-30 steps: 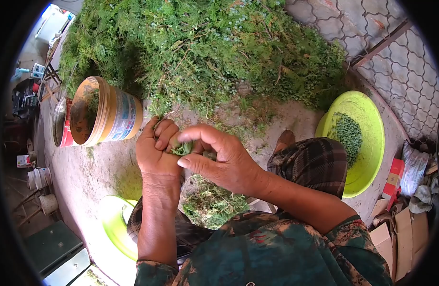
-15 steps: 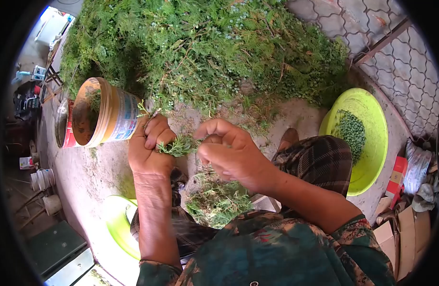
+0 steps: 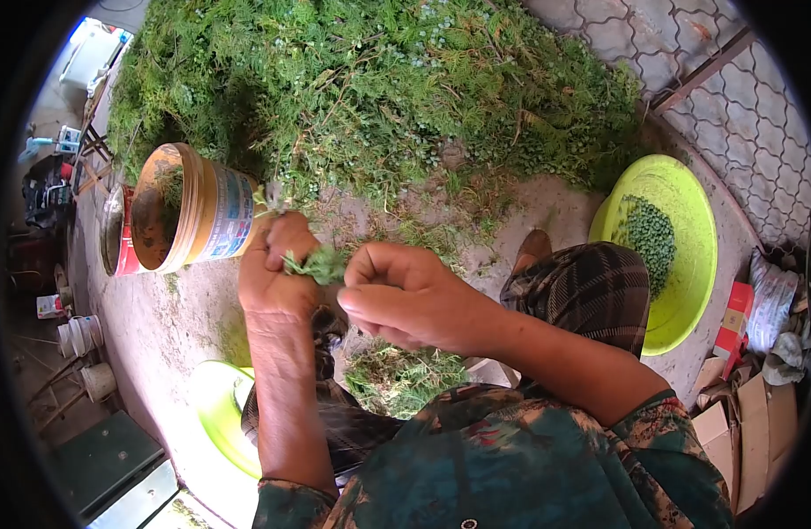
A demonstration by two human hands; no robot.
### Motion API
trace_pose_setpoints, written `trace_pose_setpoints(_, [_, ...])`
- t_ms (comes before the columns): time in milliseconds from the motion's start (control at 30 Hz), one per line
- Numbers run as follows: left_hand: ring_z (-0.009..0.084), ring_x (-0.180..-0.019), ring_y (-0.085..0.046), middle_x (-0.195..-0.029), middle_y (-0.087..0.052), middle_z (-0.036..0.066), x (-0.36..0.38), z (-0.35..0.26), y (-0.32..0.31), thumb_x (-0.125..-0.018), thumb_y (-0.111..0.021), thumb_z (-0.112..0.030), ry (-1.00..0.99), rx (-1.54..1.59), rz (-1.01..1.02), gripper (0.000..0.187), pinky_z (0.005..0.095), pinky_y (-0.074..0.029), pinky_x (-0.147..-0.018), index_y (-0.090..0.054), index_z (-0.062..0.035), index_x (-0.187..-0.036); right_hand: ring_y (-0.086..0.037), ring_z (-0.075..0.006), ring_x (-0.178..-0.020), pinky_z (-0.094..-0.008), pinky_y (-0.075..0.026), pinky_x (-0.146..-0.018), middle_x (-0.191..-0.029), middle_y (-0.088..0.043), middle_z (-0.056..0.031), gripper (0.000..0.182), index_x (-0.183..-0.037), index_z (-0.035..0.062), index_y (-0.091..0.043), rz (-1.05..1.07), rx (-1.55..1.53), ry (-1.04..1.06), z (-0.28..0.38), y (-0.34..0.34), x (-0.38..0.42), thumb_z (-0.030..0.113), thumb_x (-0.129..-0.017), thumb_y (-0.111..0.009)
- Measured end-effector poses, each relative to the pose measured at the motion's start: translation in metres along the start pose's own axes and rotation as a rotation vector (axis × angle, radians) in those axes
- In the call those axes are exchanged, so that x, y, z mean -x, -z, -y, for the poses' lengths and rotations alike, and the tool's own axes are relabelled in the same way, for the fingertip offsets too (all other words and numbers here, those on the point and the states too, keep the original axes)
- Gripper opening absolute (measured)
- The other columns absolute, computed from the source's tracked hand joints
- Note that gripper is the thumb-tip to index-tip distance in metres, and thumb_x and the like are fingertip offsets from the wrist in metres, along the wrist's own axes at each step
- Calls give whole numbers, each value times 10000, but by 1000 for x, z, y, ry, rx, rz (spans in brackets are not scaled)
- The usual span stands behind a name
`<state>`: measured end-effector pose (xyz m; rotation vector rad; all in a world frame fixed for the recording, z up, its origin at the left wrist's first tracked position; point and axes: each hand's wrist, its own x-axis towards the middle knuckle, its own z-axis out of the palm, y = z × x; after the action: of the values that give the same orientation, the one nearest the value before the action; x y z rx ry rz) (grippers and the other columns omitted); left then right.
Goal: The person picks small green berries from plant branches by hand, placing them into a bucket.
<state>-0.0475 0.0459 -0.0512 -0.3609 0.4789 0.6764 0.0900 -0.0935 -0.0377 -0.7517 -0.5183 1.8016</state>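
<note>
My left hand (image 3: 278, 266) is closed around a green conifer sprig (image 3: 322, 265), whose leafy end sticks out to the right of the fist. A paler tip shows above the knuckles. Beside the sprig, my right hand (image 3: 419, 298) has thumb and forefinger curled together in a pinch, close against the leaves. What lies between those fingertips is hidden. Just left of my left hand, an orange bucket (image 3: 220, 212) lies tipped with its mouth to the left. Beyond both hands spreads a large heap of conifer branches (image 3: 361, 88) with pale bluish cones.
A lime-green basin (image 3: 692, 264) at right holds many small green cones (image 3: 648, 242). Another green basin (image 3: 219, 423) stands at lower left. Clippings (image 3: 401, 383) lie between my legs. A red container (image 3: 123, 234) sits behind the bucket. Cardboard (image 3: 762, 432) leans at far right.
My right hand has moved left and slightly down, closing the gap to the sprig. My left hand stays almost in place, and the sprig's leafy end has shifted a little up and left.
</note>
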Motion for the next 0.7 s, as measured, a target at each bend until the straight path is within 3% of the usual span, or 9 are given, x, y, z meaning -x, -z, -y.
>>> trace_pose_setpoints(133, [63,-394,-264,-582,-318,-41,2,-12,-5,-932,-375,-167,-44,24,72,251,239,-257,-432,-353,-97,-692,-339,-12,-427,-185,-254,-370,-725,-530,-37,77,-876,70,-496,64,-169,40,3,3,6,134,-884,-537])
trace_pose_setpoints(200, [63,-403,-260,-582,-311,-37,4,-2,-6,-936,-374,-175,41,1,53,259,244,-265,-449,-352,-99,-689,-328,-16,-420,-185,-249,-367,-694,-526,-27,68,-871,75,-499,-53,-200,120,-2,11,-1,133,-884,-531])
trace_pose_setpoints(267, [63,-406,-260,-588,-312,-34,4,5,-5,-938,-374,-175,54,5,69,256,246,-262,-447,-353,-98,-694,-383,-17,-486,-190,-307,-415,-725,-542,-25,89,-904,48,-533,-172,-132,76,1,7,-3,131,-879,-553])
trace_pose_setpoints(333, [62,-408,-259,-594,-313,-32,5,9,-5,-939,-373,-175,61,4,83,253,248,-258,-445,-354,-97,-699,-500,-47,-569,-200,-399,-490,-694,-581,-19,106,-861,4,-538,-255,317,379,-4,3,-8,107,-869,-556])
trace_pose_setpoints(367, [61,-408,-259,-595,-314,-33,5,12,-5,-940,-374,-175,26,-27,59,252,246,-253,-440,-354,-97,-701,-534,-77,-603,-233,-436,-548,-692,-601,-46,106,-919,-12,-551,-262,427,469,-12,6,-11,79,-866,-560])
trace_pose_setpoints(467, [59,-408,-256,-597,-313,-37,4,15,-3,-940,-378,-172,-17,-79,30,251,238,-239,-432,-354,-97,-702,-544,-106,-583,-272,-447,-556,-673,-599,-82,124,-945,-12,-547,-340,607,597,-14,-2,-13,73,-856,-560])
trace_pose_setpoints(500, [58,-408,-254,-599,-311,-41,3,16,-3,-939,-382,-169,-26,-101,24,250,233,-232,-428,-354,-98,-701,-565,-138,-583,-299,-463,-574,-683,-602,-121,132,-930,-15,-542,-331,678,570,-11,-2,-12,80,-843,-569])
trace_pose_setpoints(633, [57,-406,-247,-584,-304,-41,3,14,-5,-939,-374,-167,-78,-127,-23,254,223,-221,-424,-353,-97,-696,-566,-150,-570,-305,-460,-562,-676,-599,-131,131,-893,-21,-519,-371,949,549,-13,3,-12,90,-840,-563])
trace_pose_setpoints(700, [61,-403,-245,-568,-302,-33,2,2,-7,-938,-368,-168,-45,40,18,250,222,-219,-423,-357,-93,-700,-470,-73,-621,-253,-409,-540,-700,-550,-23,152,-926,-15,-538,-313,665,408,-13,3,-12,106,-848,-588])
